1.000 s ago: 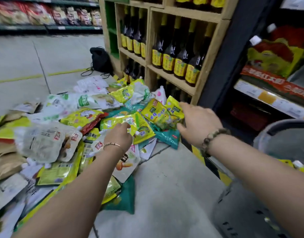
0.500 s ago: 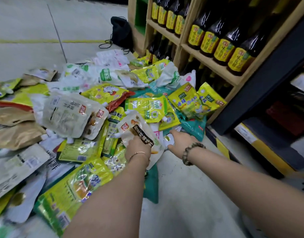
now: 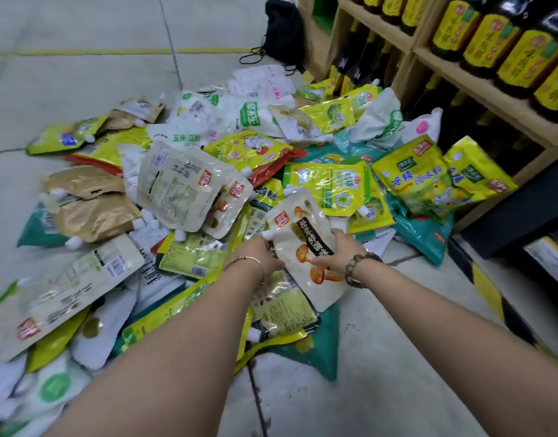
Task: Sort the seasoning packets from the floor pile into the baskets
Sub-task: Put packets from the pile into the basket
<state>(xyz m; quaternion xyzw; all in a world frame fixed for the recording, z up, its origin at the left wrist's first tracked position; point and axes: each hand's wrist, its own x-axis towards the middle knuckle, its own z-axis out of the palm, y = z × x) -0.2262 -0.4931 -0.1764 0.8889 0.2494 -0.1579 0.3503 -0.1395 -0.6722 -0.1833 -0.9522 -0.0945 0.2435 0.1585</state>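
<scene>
Both hands hold a mushroom-print spout pouch (image 3: 306,244) at the near edge of the floor pile (image 3: 183,184).
Left hand (image 3: 260,258) curls its fingers on the pouch's left edge by the white cap. Right hand (image 3: 339,250) pinches the right edge, thumb on top. The pouch lies tilted over other seasoning packets, with the wooden shelf (image 3: 492,89) of dark bottles (image 3: 488,36) to the right.

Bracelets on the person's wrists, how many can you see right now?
2. A thin bangle on the left wrist, a beaded bracelet on the right wrist. The left hand and right hand both grip the mushroom pouch. None appears hidden.
</scene>
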